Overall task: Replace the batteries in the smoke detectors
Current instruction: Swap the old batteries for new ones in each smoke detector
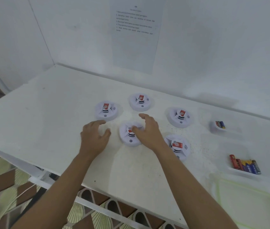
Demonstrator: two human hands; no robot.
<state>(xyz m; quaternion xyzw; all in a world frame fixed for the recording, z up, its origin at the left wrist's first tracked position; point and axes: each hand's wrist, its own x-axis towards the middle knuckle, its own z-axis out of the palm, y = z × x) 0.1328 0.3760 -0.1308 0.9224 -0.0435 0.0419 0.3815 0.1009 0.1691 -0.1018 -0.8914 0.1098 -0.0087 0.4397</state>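
Note:
Several white round smoke detectors with red labels lie on the white table (48, 123). The middle one (128, 138) lies between my hands. My right hand (147, 129) hovers over its right side with fingers spread and loosely curved, the thumb at its label. My left hand (94, 136) is just left of it, fingers relaxed, holding nothing. Other detectors lie at the left (106, 110), the back (140, 101), the right (179, 117) and the near right (179, 147), the last partly hidden by my right forearm.
A small white tray (213, 128) with a few batteries stands at the far right. A nearer tray (235, 170) holds several red and blue batteries. An instruction sheet (135, 38) hangs on the wall. The table's front edge runs diagonally below my arms.

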